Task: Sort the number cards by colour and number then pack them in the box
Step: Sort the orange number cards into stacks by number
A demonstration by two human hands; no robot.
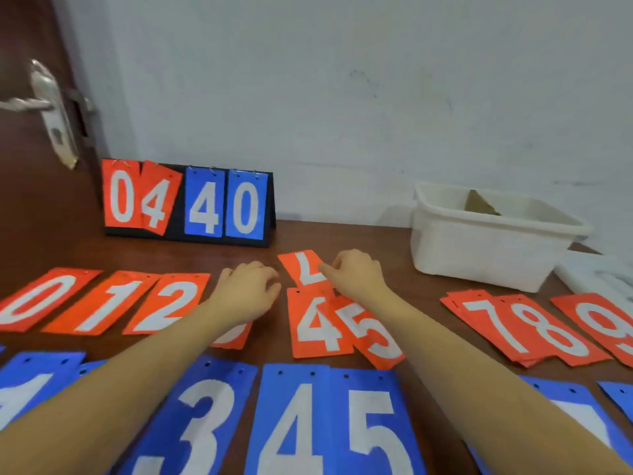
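On the brown wooden table [260, 241], flat rectangular cards with punched holes along the top edge, white numerals printed large. Far row orange: orange 0 [37, 298], orange 1 [102, 303], orange 2 [168, 303], orange 4 [317, 325], orange 5 [373, 334], then orange 7 [493, 327], orange 8 [548, 332], orange 9 [603, 323]. Near row blue: blue 3 [195, 430], blue 4 [294, 430], blue 5 [373, 430]. Right hand [356, 274], fingers curled, pinching an upside-down orange 7 card [303, 267] just above the 4. Left hand [248, 289] loosely curled, resting over another orange card, holding nothing. Beyond, a black flip scoreboard [188, 204]; at right a white plastic box [493, 241], smooth-walled, well apart from the hands
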